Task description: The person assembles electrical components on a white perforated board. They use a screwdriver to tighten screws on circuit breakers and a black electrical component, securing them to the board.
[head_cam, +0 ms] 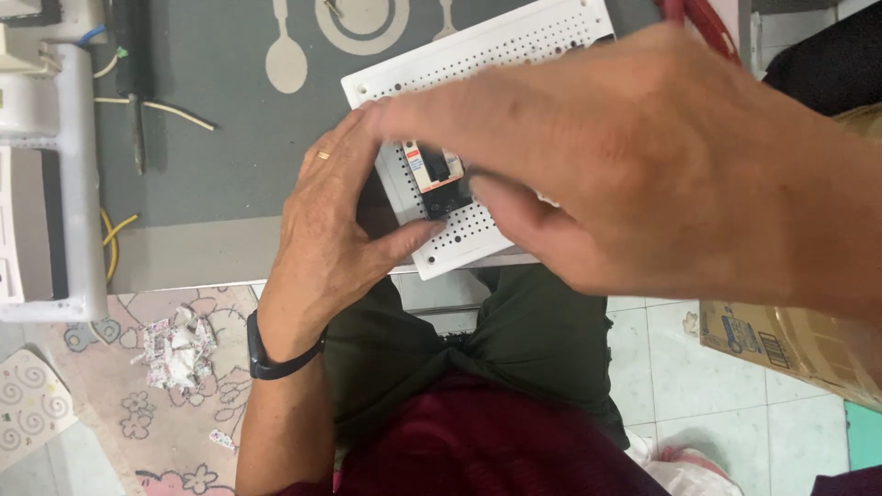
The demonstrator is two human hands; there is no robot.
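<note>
Breaker: a small circuit breaker (435, 176) sits at frame centre on the white perforated board (478, 55).
Left hand: the left hand (333, 220) touches its left side, thumb and fingers curled against it.
Right hand: the right hand (634, 156) reaches over from the right, thumb and forefinger pinching the breaker.
Surroundings: grey mat (211, 138) in the upper left; cardboard box (790, 340) at lower right.

grey mat (211, 110) open at left; cardboard box (790, 340) blocks right | hands crowd perforated board (478, 55)
</note>
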